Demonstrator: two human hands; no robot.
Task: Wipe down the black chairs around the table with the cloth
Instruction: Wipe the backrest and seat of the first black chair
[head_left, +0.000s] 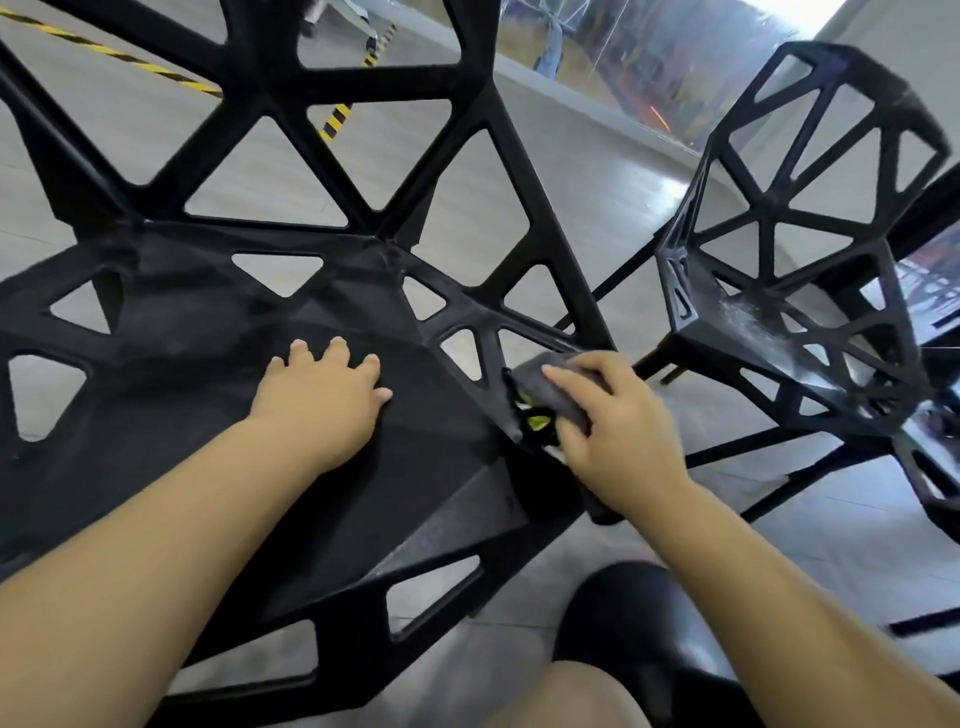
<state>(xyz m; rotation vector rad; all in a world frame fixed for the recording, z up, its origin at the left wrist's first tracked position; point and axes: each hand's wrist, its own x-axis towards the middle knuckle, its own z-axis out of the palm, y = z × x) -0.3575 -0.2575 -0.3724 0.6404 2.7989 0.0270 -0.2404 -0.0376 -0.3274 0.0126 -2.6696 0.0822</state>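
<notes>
A black lattice chair (171, 343) fills the left and middle of the head view, its seat right below me. My left hand (324, 400) lies flat on the seat, fingers apart, holding nothing. My right hand (613, 431) grips a grey cloth (550, 376) with a yellow-green patch and presses it against the seat's right edge. A second black lattice chair (810, 249) stands to the right, with pale dust or glare on its seat.
Grey tiled floor (623, 218) lies under both chairs. Yellow-black hazard tape (332, 122) runs across the floor at the back. A glass wall (649, 57) stands at the far right. My black shoe (639, 618) and my knee show at the bottom.
</notes>
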